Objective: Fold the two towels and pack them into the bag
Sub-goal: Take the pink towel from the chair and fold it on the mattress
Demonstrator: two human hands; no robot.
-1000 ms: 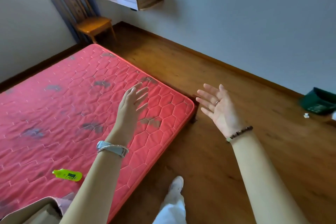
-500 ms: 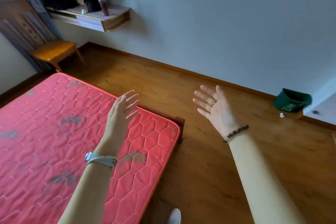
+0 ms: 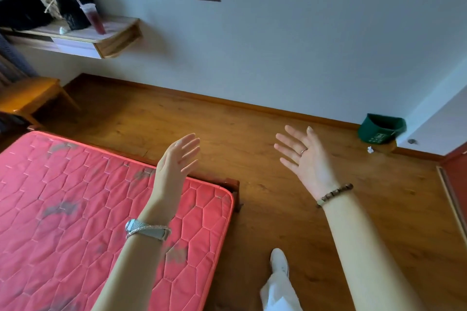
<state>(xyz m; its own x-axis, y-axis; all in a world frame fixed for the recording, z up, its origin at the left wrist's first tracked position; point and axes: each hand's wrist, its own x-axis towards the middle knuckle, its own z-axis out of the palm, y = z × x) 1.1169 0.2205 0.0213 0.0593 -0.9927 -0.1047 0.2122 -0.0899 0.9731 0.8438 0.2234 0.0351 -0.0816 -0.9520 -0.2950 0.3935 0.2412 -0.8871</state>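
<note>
The left hand (image 3: 177,159) is raised above the far corner of the red mattress (image 3: 75,197), the right hand (image 3: 305,159) beside the mattress; both grips are spread. A black bag (image 3: 20,10) is seen on the shelf (image 3: 113,35) beyond it. The place of the towels cannot be told.

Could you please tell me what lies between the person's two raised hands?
In the head view, nothing: the left hand and the right hand are both open and empty, and only wooden floor shows in the gap between them.

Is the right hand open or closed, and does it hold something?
Open: the right hand has its fingers spread and straight, palm showing, holding nothing.
</note>
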